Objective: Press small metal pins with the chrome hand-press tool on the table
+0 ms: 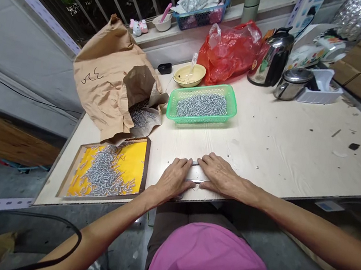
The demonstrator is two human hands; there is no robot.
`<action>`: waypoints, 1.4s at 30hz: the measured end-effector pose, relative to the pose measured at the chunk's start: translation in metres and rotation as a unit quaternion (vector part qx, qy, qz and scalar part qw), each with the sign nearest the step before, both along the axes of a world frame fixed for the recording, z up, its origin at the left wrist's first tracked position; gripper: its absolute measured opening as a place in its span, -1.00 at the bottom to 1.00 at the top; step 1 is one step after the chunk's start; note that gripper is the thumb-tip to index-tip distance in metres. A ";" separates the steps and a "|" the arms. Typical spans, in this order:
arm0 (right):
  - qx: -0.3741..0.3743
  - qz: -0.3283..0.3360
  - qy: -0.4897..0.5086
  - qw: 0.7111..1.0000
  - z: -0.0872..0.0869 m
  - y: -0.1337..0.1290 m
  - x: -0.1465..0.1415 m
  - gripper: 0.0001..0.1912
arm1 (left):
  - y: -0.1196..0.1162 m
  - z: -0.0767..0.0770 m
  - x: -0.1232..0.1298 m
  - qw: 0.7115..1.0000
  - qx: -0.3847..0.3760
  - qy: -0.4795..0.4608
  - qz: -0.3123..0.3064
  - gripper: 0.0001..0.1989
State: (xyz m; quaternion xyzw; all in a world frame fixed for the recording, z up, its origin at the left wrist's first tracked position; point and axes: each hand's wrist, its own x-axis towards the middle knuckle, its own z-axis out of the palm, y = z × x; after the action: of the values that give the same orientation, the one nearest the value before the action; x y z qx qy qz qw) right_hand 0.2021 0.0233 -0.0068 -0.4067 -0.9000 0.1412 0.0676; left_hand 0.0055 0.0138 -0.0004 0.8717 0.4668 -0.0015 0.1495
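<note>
At the table's front edge, a flat rectangular piece with silvery metal edges (197,173) lies between my hands; its exact kind I cannot tell. My left hand (175,176) is closed on its left end, and my right hand (218,176) grips the right end with the thumb along the near edge. Much of the piece is hidden under the fingers. Left of my left hand stands a shallow wooden tray (146,166) with a yellow bottom, holding a heap of small silvery metal pins (106,172). Beyond my hands, a green plastic basket (199,120) contains many similar pins.
A torn brown paper bag (101,90) with more pins leans at the back left. Behind the basket are a yellow bowl (189,81), a red plastic bag (229,54), a kettle (272,58) and a metal pot (291,86). Dark scraps (354,146) lie on the right.
</note>
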 end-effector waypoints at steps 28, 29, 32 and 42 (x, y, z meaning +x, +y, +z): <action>-0.028 0.069 0.054 0.996 -0.011 0.055 0.021 -0.59 | -0.031 -0.026 0.034 0.989 0.102 -0.071 0.073 -0.59; -0.023 0.064 0.060 0.996 -0.013 0.056 0.021 -0.64 | -0.038 -0.028 0.038 0.989 0.098 -0.085 0.069 -0.57; 0.010 0.032 0.033 0.999 -0.017 0.062 0.012 -0.76 | -0.050 -0.031 0.050 0.987 0.077 -0.122 0.064 -0.55; 0.067 0.078 -0.020 0.994 0.005 0.068 -0.044 -0.85 | -0.048 -0.038 0.048 0.982 0.074 -0.162 0.057 -0.56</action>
State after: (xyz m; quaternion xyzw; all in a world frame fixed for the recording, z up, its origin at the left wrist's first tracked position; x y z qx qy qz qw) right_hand 0.1578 0.0910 -0.0014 -0.3325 -0.9377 0.0770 0.0652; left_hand 0.0537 -0.0339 -0.0382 0.8409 0.4842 0.1830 0.1579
